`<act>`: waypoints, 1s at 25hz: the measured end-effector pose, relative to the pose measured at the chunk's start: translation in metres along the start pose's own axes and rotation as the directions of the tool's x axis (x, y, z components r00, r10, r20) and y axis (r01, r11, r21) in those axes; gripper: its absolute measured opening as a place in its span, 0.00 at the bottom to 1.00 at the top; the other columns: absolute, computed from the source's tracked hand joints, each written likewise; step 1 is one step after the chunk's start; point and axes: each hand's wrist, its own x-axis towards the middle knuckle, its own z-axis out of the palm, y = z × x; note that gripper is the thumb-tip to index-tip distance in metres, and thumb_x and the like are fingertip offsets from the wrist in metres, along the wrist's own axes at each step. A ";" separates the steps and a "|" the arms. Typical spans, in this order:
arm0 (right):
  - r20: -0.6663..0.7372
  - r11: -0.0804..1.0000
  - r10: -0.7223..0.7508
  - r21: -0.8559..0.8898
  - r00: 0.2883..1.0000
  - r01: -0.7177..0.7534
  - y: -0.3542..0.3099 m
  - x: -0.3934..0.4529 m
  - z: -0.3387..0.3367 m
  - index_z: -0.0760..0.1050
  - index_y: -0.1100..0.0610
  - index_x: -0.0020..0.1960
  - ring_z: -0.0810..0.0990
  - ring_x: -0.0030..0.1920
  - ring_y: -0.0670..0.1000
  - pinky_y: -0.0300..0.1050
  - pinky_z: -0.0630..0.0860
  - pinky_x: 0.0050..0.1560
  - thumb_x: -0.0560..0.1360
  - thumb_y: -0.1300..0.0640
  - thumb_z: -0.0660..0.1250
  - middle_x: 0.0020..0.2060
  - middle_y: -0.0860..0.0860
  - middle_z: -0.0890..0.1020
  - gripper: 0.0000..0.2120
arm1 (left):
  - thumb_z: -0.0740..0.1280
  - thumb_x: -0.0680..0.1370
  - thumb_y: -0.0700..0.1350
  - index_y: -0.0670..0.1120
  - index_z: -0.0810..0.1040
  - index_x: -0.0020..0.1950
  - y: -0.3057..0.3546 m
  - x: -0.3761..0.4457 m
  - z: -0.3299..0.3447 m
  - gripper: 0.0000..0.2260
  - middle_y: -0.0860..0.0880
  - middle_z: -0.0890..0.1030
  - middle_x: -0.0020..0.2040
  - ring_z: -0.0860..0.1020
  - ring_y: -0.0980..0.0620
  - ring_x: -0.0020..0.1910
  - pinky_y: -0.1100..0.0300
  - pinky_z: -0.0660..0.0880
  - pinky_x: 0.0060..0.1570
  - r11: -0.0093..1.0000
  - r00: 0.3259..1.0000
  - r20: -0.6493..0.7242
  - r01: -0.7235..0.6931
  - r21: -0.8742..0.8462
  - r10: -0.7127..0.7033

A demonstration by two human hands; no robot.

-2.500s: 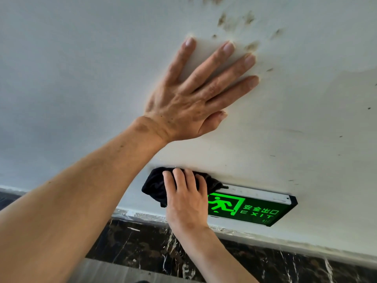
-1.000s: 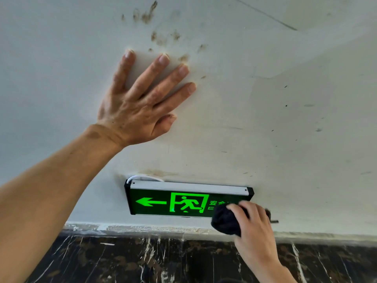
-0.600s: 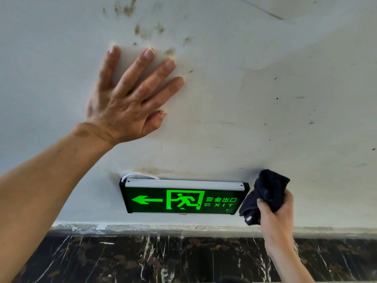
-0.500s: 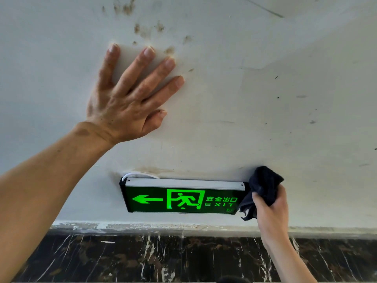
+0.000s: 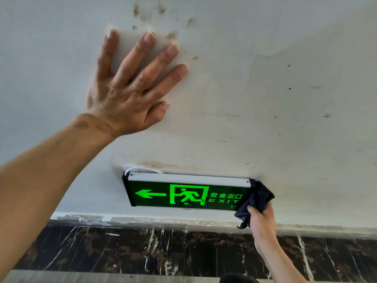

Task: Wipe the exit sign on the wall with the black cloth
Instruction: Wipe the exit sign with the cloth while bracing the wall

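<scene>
Lower right of frame, the right hand [image 5: 262,222] clutches the cloth [image 5: 257,200] against the sign's [image 5: 186,194] right end; the sign runs leftward. The left hand [image 5: 130,86] lies open, flat on the wall [image 5: 265,109].

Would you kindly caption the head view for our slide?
Right hand presses black cloth to exit sign's right end; left hand flat on wall.
</scene>
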 end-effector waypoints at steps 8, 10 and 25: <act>0.025 0.980 0.083 -0.186 0.996 -0.077 0.030 0.001 0.007 0.70 0.44 0.48 0.79 0.46 0.53 0.49 0.71 0.42 0.74 0.69 0.60 0.46 0.51 0.81 0.19 | 0.54 0.81 0.58 0.49 0.57 0.83 0.000 0.002 0.001 0.31 0.46 0.57 0.80 0.57 0.40 0.77 0.30 0.57 0.69 1.000 1.000 0.012 -0.016 0.024 0.016; 0.042 0.973 0.105 -0.210 0.994 -0.094 0.032 0.001 0.007 0.69 0.44 0.50 0.79 0.45 0.52 0.51 0.73 0.45 0.74 0.69 0.60 0.46 0.50 0.80 0.19 | 0.54 0.81 0.58 0.49 0.57 0.83 0.000 0.002 0.001 0.31 0.46 0.57 0.80 0.57 0.40 0.77 0.30 0.56 0.69 1.000 1.000 0.013 -0.012 0.017 0.011; -0.270 0.964 -0.005 0.256 0.963 0.077 -0.005 -0.048 0.030 0.64 0.46 0.60 0.77 0.51 0.48 0.48 0.74 0.49 0.74 0.63 0.68 0.51 0.45 0.75 0.22 | 0.55 0.80 0.57 0.50 0.57 0.83 -0.002 0.001 0.003 0.31 0.47 0.57 0.80 0.57 0.40 0.78 0.33 0.49 0.74 1.000 1.000 0.009 0.014 -0.009 -0.014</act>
